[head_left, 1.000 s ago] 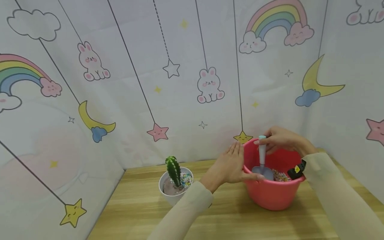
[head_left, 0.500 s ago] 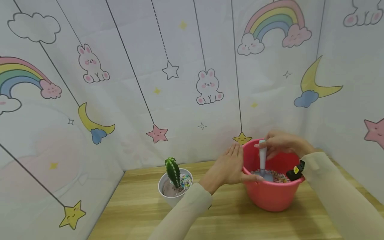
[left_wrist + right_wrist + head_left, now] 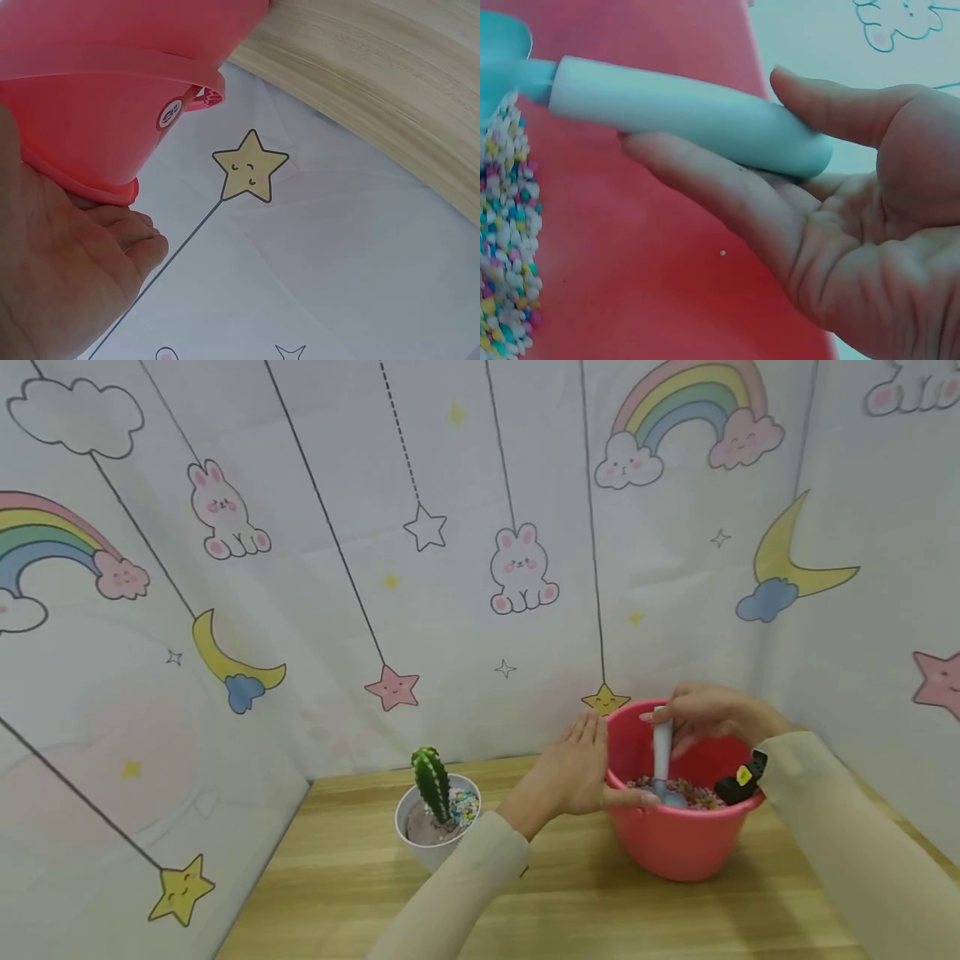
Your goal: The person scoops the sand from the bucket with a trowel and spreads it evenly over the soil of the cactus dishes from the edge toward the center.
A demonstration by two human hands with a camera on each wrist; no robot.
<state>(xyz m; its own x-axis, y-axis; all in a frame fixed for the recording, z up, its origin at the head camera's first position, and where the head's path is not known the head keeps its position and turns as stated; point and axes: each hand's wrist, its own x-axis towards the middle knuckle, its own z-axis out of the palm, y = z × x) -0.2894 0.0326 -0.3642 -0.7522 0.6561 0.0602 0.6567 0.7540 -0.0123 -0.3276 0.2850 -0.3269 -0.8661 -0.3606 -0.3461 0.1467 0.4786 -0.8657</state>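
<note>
In the head view my right hand (image 3: 708, 714) is over a red bucket (image 3: 682, 847), gripping the pale handle of a small trowel (image 3: 662, 747). The trowel's grey-blue blade is partly sunk in the multicoloured pebbles (image 3: 506, 247). The right wrist view shows thumb and fingers on opposite sides of the handle. Against the bucket's left side rests my left hand (image 3: 570, 772), its fingers extended along the outside and its thumb along the front rim. In the left wrist view its fingertips (image 3: 150, 251) lie just below the rim.
Left of the bucket stands a white pot (image 3: 427, 853) with a green cactus (image 3: 431, 783), brown soil and coloured pebbles. Both stand on a wooden table (image 3: 337, 893). A white printed cloth (image 3: 450, 635) hangs behind. A black wrist device (image 3: 742, 777) overlaps the bucket's right rim.
My right hand has lowered the trowel, and its blade has gone down into the pebbles. The handle has shifted slightly right. The left hand stays at the bucket.
</note>
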